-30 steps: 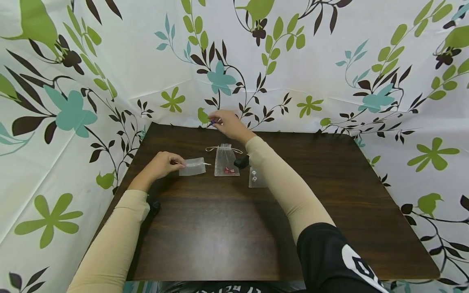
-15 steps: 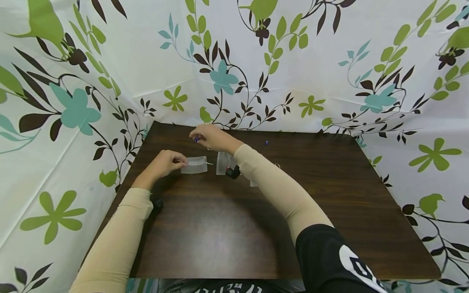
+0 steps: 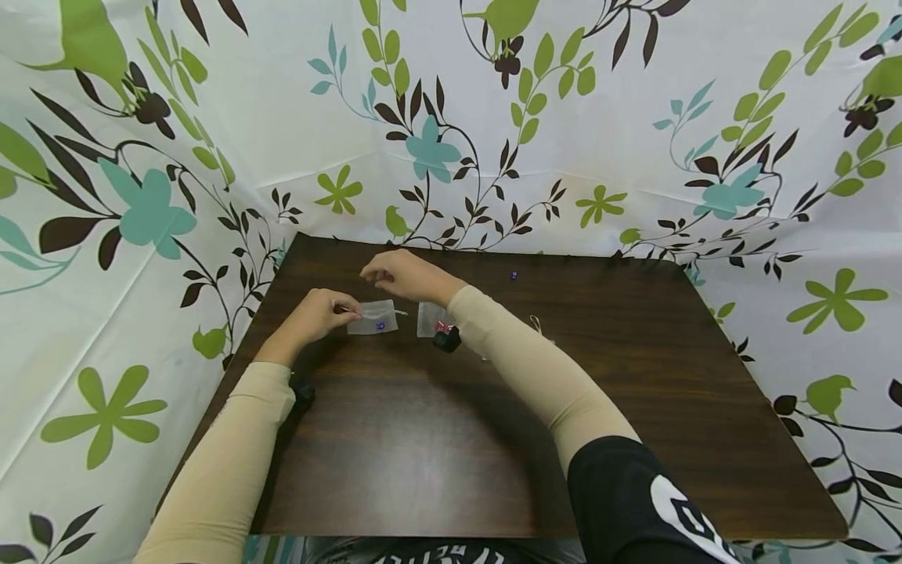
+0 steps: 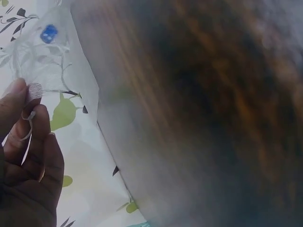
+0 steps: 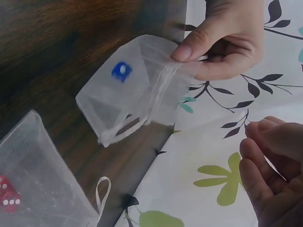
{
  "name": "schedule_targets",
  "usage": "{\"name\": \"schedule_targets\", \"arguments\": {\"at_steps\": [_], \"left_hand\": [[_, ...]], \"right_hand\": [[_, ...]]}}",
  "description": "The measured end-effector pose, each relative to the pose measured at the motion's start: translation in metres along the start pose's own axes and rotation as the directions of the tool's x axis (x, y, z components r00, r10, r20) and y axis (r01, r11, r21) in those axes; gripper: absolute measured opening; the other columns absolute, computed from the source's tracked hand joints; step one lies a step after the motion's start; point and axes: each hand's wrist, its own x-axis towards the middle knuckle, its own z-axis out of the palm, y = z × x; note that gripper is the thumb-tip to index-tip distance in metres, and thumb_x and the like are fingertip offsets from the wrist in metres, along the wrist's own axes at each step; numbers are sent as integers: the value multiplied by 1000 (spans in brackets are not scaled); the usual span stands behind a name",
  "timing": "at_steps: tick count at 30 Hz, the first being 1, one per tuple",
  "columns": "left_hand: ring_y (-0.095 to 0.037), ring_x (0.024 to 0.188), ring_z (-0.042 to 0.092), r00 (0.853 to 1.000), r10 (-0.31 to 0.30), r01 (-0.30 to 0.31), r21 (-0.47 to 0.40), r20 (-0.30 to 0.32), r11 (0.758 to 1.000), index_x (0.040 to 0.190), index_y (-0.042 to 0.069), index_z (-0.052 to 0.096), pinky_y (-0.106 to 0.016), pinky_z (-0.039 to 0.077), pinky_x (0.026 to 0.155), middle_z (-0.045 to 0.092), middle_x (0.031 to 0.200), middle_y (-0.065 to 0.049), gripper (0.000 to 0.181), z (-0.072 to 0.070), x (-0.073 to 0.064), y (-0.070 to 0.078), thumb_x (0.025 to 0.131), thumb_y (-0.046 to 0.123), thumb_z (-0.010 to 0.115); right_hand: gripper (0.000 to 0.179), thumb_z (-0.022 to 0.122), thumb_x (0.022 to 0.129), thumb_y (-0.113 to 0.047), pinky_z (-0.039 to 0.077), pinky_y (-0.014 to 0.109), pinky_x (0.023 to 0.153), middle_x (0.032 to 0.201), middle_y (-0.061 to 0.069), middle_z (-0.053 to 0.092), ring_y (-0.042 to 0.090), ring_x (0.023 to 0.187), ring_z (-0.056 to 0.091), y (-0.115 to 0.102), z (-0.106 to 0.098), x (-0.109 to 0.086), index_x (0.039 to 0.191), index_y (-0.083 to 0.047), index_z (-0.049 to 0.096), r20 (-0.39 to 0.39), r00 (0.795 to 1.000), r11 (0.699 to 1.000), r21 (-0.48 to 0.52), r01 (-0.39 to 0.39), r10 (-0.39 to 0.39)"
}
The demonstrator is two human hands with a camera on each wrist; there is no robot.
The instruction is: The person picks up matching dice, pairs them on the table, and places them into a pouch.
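My left hand (image 3: 313, 319) pinches the edge of a white mesh drawstring bag (image 3: 362, 319) at the table's left. A blue die (image 5: 122, 71) shows at the bag in the right wrist view; whether inside or on top I cannot tell. My right hand (image 3: 409, 274) is above and beyond that bag, fingers loosely bent, with no object visible in it. To the right lies a second mesh bag (image 3: 427, 319) with red dice (image 5: 8, 196), partly behind my right wrist. Another blue die (image 3: 514, 275) rests near the table's far edge.
The dark wooden table (image 3: 437, 439) meets a patterned cloth backdrop (image 3: 493, 157) at the back. A white drawstring (image 3: 535, 323) shows beside my right sleeve (image 3: 535, 360), which covers most of what lies there. A black wrist camera (image 3: 446, 339) hangs under the right wrist.
My right hand has come left and down from the far edge with a blue die and let it go; the die is now at the left bag. The left hand stays at that bag.
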Motion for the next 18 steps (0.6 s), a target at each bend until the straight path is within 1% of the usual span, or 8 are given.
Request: {"name": "schedule_targets", "arguments": {"at_steps": [6, 10, 12, 15, 18], "left_hand": [[-25, 82, 72, 1000, -1, 1, 20, -5, 1000, 95, 5, 79, -44, 57, 73, 77, 90, -9, 6, -1, 0, 2, 90, 7, 77], [-24, 81, 71, 1000, 0, 0, 26, -4, 1000, 94, 5, 79, -42, 56, 72, 77, 90, -9, 6, 0, 2, 2, 90, 9, 77], [-25, 81, 71, 1000, -1, 1, 28, -11, 1000, 94, 5, 79, -42, 56, 73, 77, 91, -10, 6, 0, 2, 2, 91, 10, 77], [-25, 82, 70, 1000, -11, 11, 43, -18, 999, 96, 5, 80, -43, 55, 74, 77, 92, -10, 8, 1, 1, 2, 91, 10, 77], [-25, 82, 70, 999, -30, 31, 53, -12, 998, 97, 5, 79, -44, 55, 75, 77, 93, -10, 8, 2, 0, 2, 91, 9, 77]], "right_hand": [[30, 61, 101, -4, 48, 19, 94, 122, 7, 68, 15, 111, 64, 11, -1, -6, 131, -4, 66, -22, 999, 999, 18, -49, 49], [31, 60, 102, -6, 49, 22, 93, 123, 7, 68, 16, 111, 64, 24, -3, -13, 133, -5, 65, -40, 993, 993, 27, -112, 113], [31, 60, 103, -7, 49, 24, 93, 123, 7, 68, 17, 111, 64, 34, -4, -17, 133, -5, 64, -55, 987, 989, 30, -148, 149], [31, 59, 103, -7, 49, 27, 95, 123, 9, 68, 19, 112, 63, 53, -4, -24, 134, -3, 63, -77, 976, 978, 60, -200, 204], [32, 59, 103, -6, 49, 31, 98, 123, 11, 69, 22, 113, 63, 75, -5, -35, 135, -2, 63, -111, 956, 959, 116, -258, 270]]}}
